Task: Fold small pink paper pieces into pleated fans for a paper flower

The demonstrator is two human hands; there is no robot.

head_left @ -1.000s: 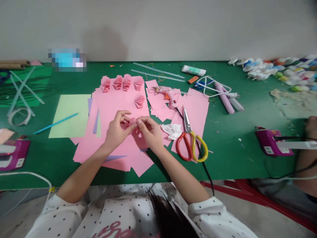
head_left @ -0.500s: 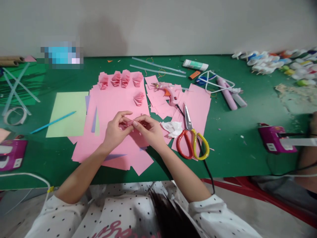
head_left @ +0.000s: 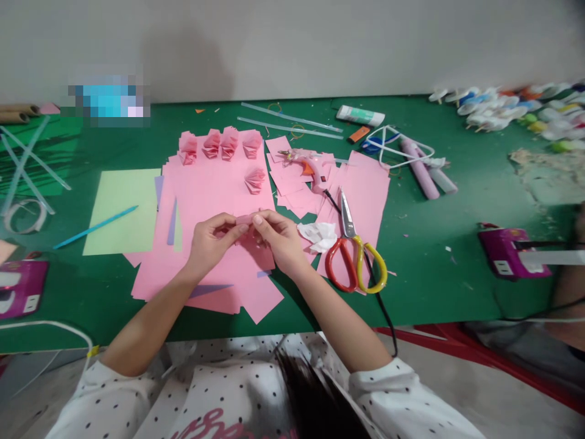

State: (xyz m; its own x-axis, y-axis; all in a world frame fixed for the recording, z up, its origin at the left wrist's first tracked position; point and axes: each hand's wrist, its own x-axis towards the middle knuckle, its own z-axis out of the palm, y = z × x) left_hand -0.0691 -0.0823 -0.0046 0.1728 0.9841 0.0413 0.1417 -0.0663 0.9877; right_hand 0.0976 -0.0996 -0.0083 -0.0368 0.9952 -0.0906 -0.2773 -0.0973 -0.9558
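Between my two hands is a small folded piece of pink paper (head_left: 244,219), mostly covered by the fingers. My left hand (head_left: 214,239) pinches its left end between thumb and forefinger. At its right end, my right hand (head_left: 280,239) is closed on it with thumb and fingertips. Both hands hover over a stack of pink paper sheets (head_left: 205,195). On the stack's far part lie several pleated pink paper pieces (head_left: 229,144), and one more pleated piece (head_left: 254,181) sits just beyond my fingers.
Right of my hands are scissors (head_left: 348,225) with red and yellow handles, a crumpled white tissue (head_left: 319,236), small pink squares (head_left: 292,183) and a pink glue gun (head_left: 315,171). A blue pencil (head_left: 98,226) lies on pale green paper (head_left: 123,195) at left. A person's arm (head_left: 571,286) shows at far right.
My fingers have shifted along the pink paper, and more of its folded edge shows between them. The right thumb has moved slightly right and up. Other things stay in place.
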